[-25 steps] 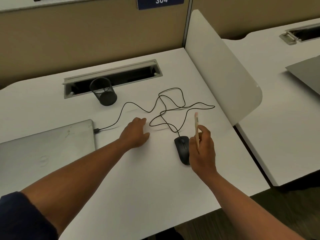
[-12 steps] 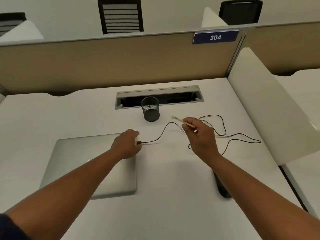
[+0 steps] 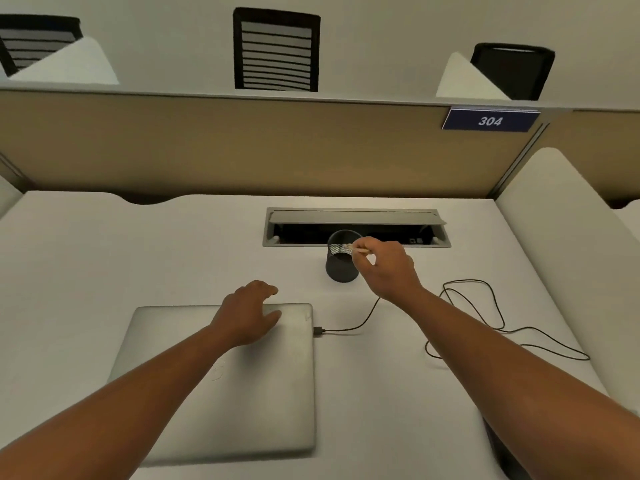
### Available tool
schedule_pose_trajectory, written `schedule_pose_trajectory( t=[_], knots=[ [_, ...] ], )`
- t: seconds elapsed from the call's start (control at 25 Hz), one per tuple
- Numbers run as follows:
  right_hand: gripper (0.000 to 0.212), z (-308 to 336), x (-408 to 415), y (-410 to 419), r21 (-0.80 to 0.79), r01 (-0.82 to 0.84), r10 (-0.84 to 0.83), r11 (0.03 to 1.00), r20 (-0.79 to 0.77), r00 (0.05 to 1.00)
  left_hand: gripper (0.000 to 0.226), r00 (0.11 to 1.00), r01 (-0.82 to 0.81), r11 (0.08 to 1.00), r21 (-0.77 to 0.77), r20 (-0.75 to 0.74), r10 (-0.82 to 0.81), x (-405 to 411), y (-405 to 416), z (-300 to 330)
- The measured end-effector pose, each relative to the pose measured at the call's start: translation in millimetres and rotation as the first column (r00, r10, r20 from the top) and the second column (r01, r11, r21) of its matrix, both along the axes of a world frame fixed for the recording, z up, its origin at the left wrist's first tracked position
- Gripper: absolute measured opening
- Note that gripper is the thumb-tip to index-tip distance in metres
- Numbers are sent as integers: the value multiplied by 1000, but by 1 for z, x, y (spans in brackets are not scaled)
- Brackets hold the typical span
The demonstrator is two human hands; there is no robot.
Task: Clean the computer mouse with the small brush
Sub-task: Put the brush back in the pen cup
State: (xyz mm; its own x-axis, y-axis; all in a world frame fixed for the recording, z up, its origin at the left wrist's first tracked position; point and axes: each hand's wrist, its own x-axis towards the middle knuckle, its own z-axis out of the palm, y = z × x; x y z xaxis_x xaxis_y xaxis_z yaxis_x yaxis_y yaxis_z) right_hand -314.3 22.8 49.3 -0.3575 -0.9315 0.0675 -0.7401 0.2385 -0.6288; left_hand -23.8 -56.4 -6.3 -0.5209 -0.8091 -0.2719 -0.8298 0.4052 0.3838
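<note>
My right hand [image 3: 386, 266] pinches the small brush [image 3: 353, 249], a thin pale stick, and holds its tip over the mouth of the black mesh pen cup [image 3: 341, 268]. My left hand [image 3: 251, 311] rests palm down on the far edge of the closed grey laptop [image 3: 242, 410], holding nothing. The black computer mouse [image 3: 500, 452] lies at the lower right, mostly hidden under my right forearm. Its black cable [image 3: 485, 317] loops over the white desk and plugs into the laptop's right side.
A cable hatch [image 3: 356, 216] with its lid raised is set into the desk behind the cup. A tan partition with a "304" sign [image 3: 490, 120] closes the back. A white side divider [image 3: 568, 244] bounds the desk on the right. Chairs stand beyond the partition.
My right hand carried the brush away from the mouse, forward and left to the pen cup. My left hand slid left onto the laptop. My view swung up and left.
</note>
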Motion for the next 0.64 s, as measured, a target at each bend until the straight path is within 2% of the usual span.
schedule_pose_trajectory(
  t=[0.08, 0.28, 0.64],
  knots=[
    [28, -7, 2, -16, 102, 7, 1, 995, -75, 997, 58, 999, 9, 1000, 1, 31, -9, 2, -10, -6],
    [28, -28, 5, -36, 205, -3, 43, 979, -189, 981, 49, 999, -6, 999, 50, 53, 3, 3, -19, -22],
    [30, -46, 9, -38, 269, 16, 57, 963, -261, 964, 37, 999, -9, 999, 39, 43, 7, 5, -18, -29]
  ],
)
